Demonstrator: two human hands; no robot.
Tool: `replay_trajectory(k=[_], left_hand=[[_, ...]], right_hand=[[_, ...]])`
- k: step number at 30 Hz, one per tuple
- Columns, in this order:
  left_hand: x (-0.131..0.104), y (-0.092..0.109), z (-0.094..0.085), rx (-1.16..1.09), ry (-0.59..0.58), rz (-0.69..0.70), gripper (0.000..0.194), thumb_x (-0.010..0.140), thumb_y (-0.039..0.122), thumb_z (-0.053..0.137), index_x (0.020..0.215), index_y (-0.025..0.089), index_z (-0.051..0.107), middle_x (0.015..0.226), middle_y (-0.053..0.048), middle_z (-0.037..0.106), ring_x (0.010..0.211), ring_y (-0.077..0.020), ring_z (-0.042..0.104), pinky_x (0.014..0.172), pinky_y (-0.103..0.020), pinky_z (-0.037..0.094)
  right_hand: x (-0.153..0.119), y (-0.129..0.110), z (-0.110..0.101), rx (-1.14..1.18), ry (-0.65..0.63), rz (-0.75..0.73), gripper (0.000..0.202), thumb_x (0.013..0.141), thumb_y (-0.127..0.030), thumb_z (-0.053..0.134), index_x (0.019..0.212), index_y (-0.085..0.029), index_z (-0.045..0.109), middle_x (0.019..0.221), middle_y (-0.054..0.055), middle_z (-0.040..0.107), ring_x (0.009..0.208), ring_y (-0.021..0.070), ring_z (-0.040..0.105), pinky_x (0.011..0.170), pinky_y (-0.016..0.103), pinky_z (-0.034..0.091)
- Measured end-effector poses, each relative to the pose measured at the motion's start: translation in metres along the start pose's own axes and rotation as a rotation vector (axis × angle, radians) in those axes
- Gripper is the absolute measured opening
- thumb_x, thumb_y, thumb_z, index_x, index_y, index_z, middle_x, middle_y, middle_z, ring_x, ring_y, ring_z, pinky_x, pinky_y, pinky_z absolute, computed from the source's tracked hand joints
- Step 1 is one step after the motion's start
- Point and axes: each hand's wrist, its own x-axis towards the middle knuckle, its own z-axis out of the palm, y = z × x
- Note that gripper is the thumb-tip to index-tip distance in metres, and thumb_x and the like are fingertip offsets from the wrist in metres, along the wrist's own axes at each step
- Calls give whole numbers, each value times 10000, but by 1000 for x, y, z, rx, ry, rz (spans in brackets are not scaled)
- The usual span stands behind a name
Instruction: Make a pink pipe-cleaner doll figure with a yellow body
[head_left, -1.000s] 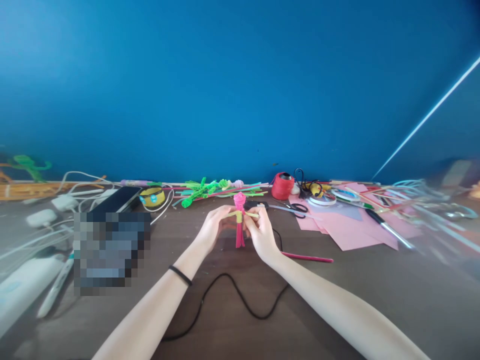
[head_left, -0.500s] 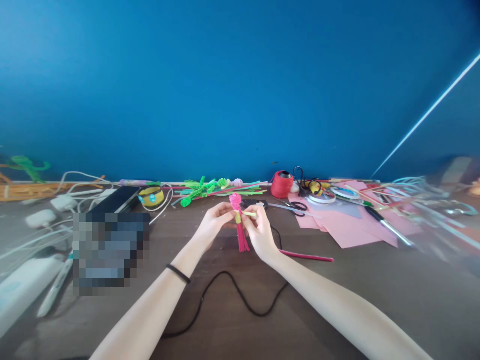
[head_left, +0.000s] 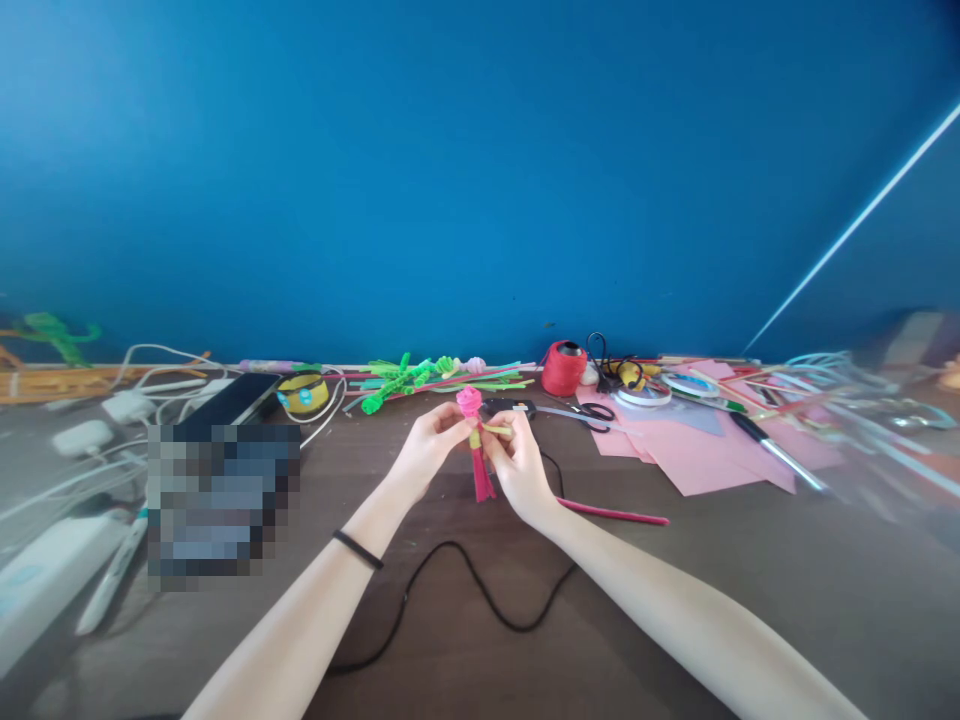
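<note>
Between my two hands, above the table, stands a small pipe cleaner figure [head_left: 482,477] with a pink coiled head and a bundle of dark pink strands hanging below. A yellow pipe cleaner [head_left: 496,430] crosses its middle, its end sticking out to the right. My left hand [head_left: 437,440] pinches the figure from the left, just under the head. The fingers of my right hand [head_left: 517,460] are closed on the yellow pipe cleaner at the right. Some fingertips are hidden behind the figure. A loose pink pipe cleaner [head_left: 615,513] lies by my right wrist.
Along the wall lie green pipe cleaners [head_left: 405,385], a red thread spool [head_left: 564,370], scissors [head_left: 595,415] and pink paper sheets [head_left: 697,465]. A phone [head_left: 229,405] and white cables are at left. A black cord [head_left: 480,590] winds across the table between my forearms.
The pink head has shifted very slightly left, and the yellow pipe cleaner's end sits a little differently in my right fingers. Both hands stay almost in place.
</note>
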Motion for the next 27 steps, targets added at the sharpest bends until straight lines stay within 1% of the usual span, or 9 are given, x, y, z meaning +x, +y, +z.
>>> replay_trajectory(k=[5,8,12,16,22,25,27], left_hand=[[0,0,1,-23,4,0,169,634,233,657,770,140,619,709,-3,610,661,-131,563,671,-260,458],[0,0,0,6,-1,-12,151,650,249,636,754,143,614,683,5,598,648,-129,551,670,-263,453],[0,1,-2,22,-25,-40,145,670,257,606,769,151,611,703,4,598,665,-132,544,666,-257,447],[0,-1,-3,54,-37,-48,99,685,234,569,719,147,601,630,5,571,613,-129,517,644,-249,429],[1,-5,-5,106,-30,-50,122,709,250,543,741,155,612,587,16,544,590,-124,489,628,-237,407],[1,-1,-6,112,-30,-65,140,698,265,563,756,155,628,603,11,560,595,-123,491,620,-234,398],[1,3,-6,83,-25,-72,149,673,262,593,764,153,638,659,-3,592,632,-134,512,634,-239,400]], right_hand=[[1,-2,-1,-18,-5,17,147,798,-309,506,864,-202,431,714,3,552,596,121,538,514,233,413],[1,-2,-2,-45,-9,-21,127,803,-301,501,823,-199,428,691,-5,531,594,116,524,522,230,397],[1,-4,-3,-115,-22,-76,105,812,-290,485,817,-197,437,663,-16,490,563,105,484,520,229,373],[0,-6,-3,-144,-43,-73,117,812,-306,481,811,-203,426,640,-20,491,540,108,474,506,232,368],[1,-6,-5,-163,-61,-111,130,803,-328,490,811,-205,449,669,-5,501,559,119,498,502,238,380],[5,-7,-8,-164,-94,-110,143,793,-340,509,795,-202,471,659,-10,495,539,108,474,481,227,362],[9,-10,-11,-166,-148,-75,163,781,-352,525,762,-195,486,623,-24,483,507,95,446,461,215,344]])
